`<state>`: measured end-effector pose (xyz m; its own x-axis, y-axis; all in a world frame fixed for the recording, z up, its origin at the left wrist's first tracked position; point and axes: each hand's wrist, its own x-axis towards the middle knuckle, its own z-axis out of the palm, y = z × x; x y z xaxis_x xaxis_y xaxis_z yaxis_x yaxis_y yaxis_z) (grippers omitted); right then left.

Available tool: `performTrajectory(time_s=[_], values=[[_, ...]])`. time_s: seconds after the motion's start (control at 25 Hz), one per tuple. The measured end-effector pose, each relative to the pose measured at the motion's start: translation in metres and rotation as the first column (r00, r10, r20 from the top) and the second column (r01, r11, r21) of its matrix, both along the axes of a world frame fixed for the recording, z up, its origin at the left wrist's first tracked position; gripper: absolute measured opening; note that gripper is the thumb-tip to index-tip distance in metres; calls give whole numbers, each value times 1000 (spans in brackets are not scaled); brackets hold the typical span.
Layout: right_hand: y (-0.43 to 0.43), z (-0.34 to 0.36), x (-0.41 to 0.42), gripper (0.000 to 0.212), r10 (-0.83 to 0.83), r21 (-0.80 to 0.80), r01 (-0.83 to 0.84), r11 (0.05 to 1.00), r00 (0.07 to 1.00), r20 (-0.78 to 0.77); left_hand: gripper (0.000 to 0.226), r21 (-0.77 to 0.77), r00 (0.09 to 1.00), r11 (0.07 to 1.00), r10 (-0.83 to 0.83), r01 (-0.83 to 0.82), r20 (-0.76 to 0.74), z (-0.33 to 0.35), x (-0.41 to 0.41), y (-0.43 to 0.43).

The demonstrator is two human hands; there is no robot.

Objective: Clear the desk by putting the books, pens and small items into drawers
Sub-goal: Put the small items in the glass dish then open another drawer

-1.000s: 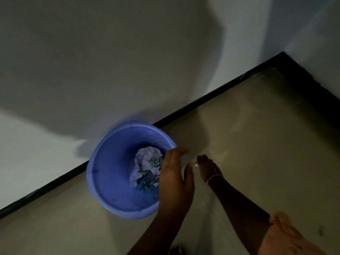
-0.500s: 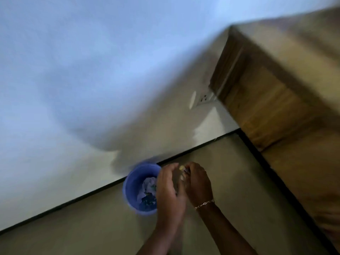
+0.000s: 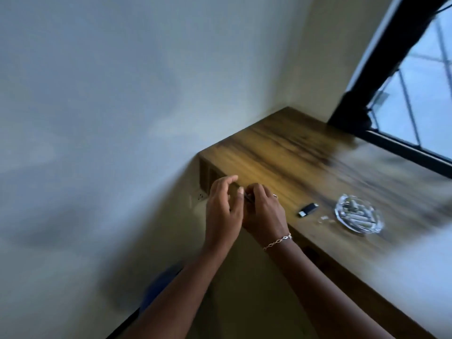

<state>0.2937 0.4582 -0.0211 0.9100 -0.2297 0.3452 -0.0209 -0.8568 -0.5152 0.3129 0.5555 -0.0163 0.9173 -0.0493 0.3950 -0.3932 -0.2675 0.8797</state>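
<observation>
The wooden desk fills the right of the view. My two hands meet over its near left corner. My right hand, with a bracelet on the wrist, is closed around a small thin dark item whose tip pokes out between the hands. My left hand is beside it, fingers loosely apart, thumb close to that item. A black lighter lies on the desk to the right of my hands. Further right is a glass ashtray holding several butts, with small pale scraps beside it.
A blue bin shows blurred on the floor under my left forearm. A wall socket sits just left of the desk's side. A dark-framed window runs along the desk's far edge. Pale walls close the corner.
The view has swung up from the blue bin on the floor to the desk top. Both hands rose from above the bin to the desk's corner and stayed together.
</observation>
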Motion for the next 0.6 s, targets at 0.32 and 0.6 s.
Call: performTrajectory(time_s=[0.32,0.6], values=[[-182,30,-69,16,-442,-174,420,891,890,-111,41,248,853,820,-518,515,-59,5,-19,-124],[-251,-3,-74,19,-294,-268,213,939,905,-309,48,432,835,727,-535,534,-131,-26,-13,-175]])
